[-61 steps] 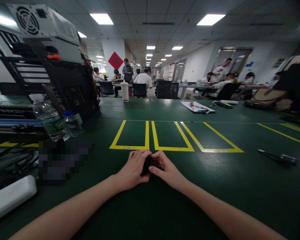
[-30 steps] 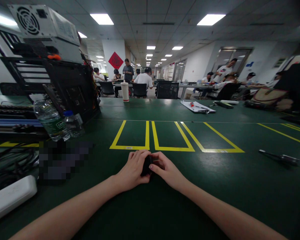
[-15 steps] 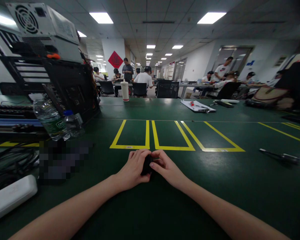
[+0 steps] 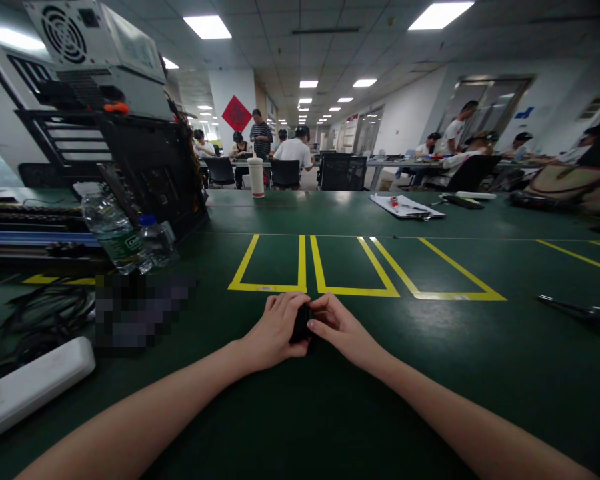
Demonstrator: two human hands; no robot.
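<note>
Both of my hands rest together on the green table (image 4: 330, 413), just in front of the yellow taped boxes (image 4: 325, 270). My left hand (image 4: 273, 333) and my right hand (image 4: 343, 333) close around a small black object (image 4: 301, 325) from either side. Only a narrow strip of that object shows between my fingers, and its shape is hidden. My forearms lie on the table, running toward me.
A black computer case (image 4: 150, 167) with a grey power supply (image 4: 95, 47) on top stands at the left, with two water bottles (image 4: 115, 233) beside it. A screwdriver (image 4: 580, 310) lies at the right, a clipboard (image 4: 405, 207) farther back, a white power strip (image 4: 30, 387) near left. People sit at far tables.
My hands stay closed on the black object in the same spot. My head has tilted and turned slightly, so the scene sits a little higher and to the right.
</note>
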